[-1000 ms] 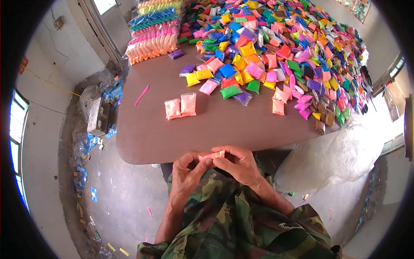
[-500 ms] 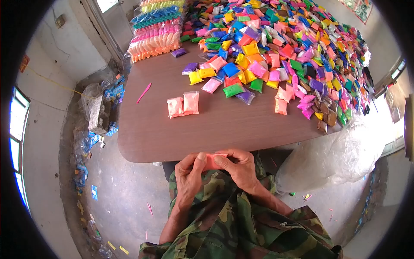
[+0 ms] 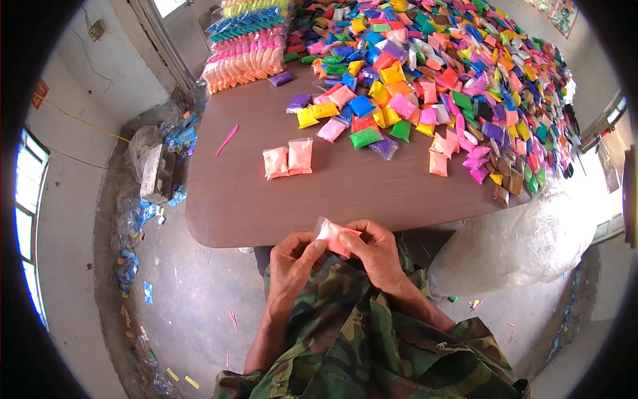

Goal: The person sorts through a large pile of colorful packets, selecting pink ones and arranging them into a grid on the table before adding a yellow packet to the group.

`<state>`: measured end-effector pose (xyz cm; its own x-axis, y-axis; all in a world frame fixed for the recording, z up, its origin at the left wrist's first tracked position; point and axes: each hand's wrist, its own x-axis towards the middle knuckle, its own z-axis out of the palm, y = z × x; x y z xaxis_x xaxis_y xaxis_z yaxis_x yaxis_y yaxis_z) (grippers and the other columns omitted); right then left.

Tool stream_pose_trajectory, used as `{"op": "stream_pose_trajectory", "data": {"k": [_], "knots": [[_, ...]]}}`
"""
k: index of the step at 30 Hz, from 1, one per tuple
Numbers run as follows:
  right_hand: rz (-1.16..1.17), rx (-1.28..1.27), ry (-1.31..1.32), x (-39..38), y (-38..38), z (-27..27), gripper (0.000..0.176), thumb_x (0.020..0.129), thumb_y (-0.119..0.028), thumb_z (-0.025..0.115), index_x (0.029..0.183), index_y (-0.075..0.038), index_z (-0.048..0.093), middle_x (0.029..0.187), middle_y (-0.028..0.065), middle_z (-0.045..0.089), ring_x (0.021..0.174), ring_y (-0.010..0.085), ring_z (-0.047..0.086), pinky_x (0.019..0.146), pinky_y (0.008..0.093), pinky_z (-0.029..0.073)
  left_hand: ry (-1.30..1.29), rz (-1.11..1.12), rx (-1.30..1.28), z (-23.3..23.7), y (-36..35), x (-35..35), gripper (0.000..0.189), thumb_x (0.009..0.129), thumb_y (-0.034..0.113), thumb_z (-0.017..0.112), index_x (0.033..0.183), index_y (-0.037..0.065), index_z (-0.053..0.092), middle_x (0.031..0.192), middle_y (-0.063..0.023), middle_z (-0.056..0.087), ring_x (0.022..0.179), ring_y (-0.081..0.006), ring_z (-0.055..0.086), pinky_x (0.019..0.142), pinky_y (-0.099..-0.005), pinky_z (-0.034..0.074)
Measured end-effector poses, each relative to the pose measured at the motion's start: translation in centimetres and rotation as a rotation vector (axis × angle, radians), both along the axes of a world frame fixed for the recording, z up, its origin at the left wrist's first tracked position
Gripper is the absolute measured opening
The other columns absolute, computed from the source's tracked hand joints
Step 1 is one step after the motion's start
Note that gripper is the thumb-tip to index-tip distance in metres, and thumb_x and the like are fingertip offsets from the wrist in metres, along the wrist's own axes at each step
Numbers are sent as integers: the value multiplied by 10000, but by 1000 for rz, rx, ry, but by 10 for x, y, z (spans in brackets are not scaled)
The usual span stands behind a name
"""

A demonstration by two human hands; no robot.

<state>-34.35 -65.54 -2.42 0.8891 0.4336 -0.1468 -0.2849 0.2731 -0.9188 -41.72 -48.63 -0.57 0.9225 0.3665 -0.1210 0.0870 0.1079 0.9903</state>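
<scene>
Between both hands, just off the table's near edge, I hold a small salmon-pink packet (image 3: 339, 239) in clear plastic wrap. My left hand (image 3: 294, 263) pinches its left end, thumb on top. On its right side my right hand (image 3: 375, 256) grips it between thumb and fingers. Farther in on the brown table (image 3: 266, 209) lie two similar salmon packets (image 3: 288, 158) side by side. A few more salmon packets (image 3: 440, 159) rest to the right, at the edge of a large heap of colourful packets (image 3: 399, 86).
Rows of packets in clear bags (image 3: 246, 50) are stacked at the back left. A pink plastic stick (image 3: 227, 140) lies on the table's left. A big clear plastic bag (image 3: 512, 246) stands to the right of my lap. Litter and a concrete block (image 3: 157, 176) are by the left wall.
The packet in my hands has been raised and tilted, so more of its face and clear wrap shows. Both hands still grip it.
</scene>
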Motion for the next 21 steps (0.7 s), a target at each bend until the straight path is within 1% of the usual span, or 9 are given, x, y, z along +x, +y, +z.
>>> {"op": "stream_pose_trajectory", "data": {"k": [3,6,9,12,15,18,19,20,21], "knots": [[110,-33,-12,0,-3,-3,234,992,-137,719,1152,29,676,976,53,700,833,89,643,745,253,551,39,4,81,4,6,-2,160,950,139,764,1003,-10,739,761,-21,681,671,-68,587,605,-234,474],[199,-66,-35,1,-2,1,269,998,-146,712,1181,47,673,993,63,707,851,96,656,749,249,559,19,1,218,2,11,-5,167,951,128,767,1026,-20,751,759,6,679,656,-53,566,581,-218,447],[208,-144,-103,1,-3,6,301,996,-158,718,1197,62,679,994,71,720,845,100,670,730,244,565,9,-2,169,9,16,-7,159,950,127,767,1017,-16,755,766,2,688,659,-52,572,582,-220,451],[178,-160,-114,1,0,10,278,984,-193,732,1134,41,722,957,37,729,806,67,647,689,230,541,-4,7,79,5,19,-6,161,964,122,740,1032,-23,751,781,-7,692,657,-58,574,580,-227,462],[146,-195,-167,8,2,11,276,982,-194,733,1113,49,726,926,44,731,768,68,645,658,230,538,54,56,100,12,16,-3,171,986,133,703,1047,-20,748,795,-19,693,655,-66,580,581,-230,473],[138,-272,-190,22,7,15,263,986,-187,724,1105,47,727,886,45,728,740,74,647,636,234,539,52,130,12,3,22,2,192,999,145,678,1074,-19,743,801,-32,694,651,-71,582,579,-231,480],[84,-223,-154,30,8,16,250,985,-185,719,1091,42,733,845,34,722,728,74,650,633,232,533,51,178,34,0,27,2,197,1001,151,678,1079,-18,743,798,-36,694,647,-70,582,577,-229,478],[68,-186,-109,44,6,12,245,986,-213,720,1060,19,747,810,17,713,716,59,641,624,220,524,50,227,58,-2,36,1,203,1002,156,678,1085,-18,742,794,-40,694,643,-70,581,575,-227,477],[14,-287,-165,54,5,15,266,984,-242,718,1045,16,749,803,29,720,708,69,652,625,237,528,46,277,82,-4,44,0,208,1004,162,678,1091,-17,741,791,-44,694,638,-70,580,573,-225,476]]}}
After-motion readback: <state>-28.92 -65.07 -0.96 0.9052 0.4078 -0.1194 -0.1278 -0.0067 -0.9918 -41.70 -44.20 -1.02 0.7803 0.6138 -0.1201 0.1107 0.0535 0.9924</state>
